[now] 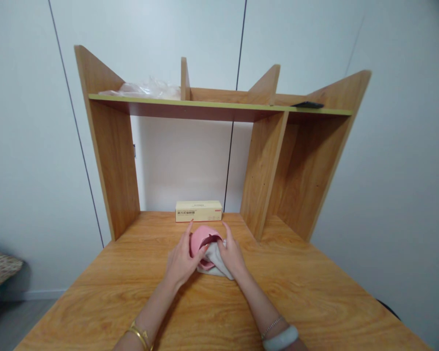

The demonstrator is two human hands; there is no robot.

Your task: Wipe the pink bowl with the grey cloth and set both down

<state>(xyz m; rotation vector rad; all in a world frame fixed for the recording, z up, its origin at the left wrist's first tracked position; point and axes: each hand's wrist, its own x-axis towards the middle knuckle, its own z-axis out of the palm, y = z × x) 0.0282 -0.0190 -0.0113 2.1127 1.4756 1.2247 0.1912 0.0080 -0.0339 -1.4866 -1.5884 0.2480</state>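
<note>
A pink cup-like object [202,241] stands on the wooden desk [131,292] in front of me. My left hand [181,261] is closed around its left side. A pale grey-white cloth [215,258] is pressed against the object's right side and into its opening by my right hand [232,252], whose fingers grip it. The cloth hangs down to the desk surface below the object.
A long beige cardboard box [198,210] lies just behind the hands. The desk carries a wooden shelf unit [219,105] with clear plastic wrapping [146,89] on top at the left and a dark flat item [307,104] at the right. White wall panels stand behind.
</note>
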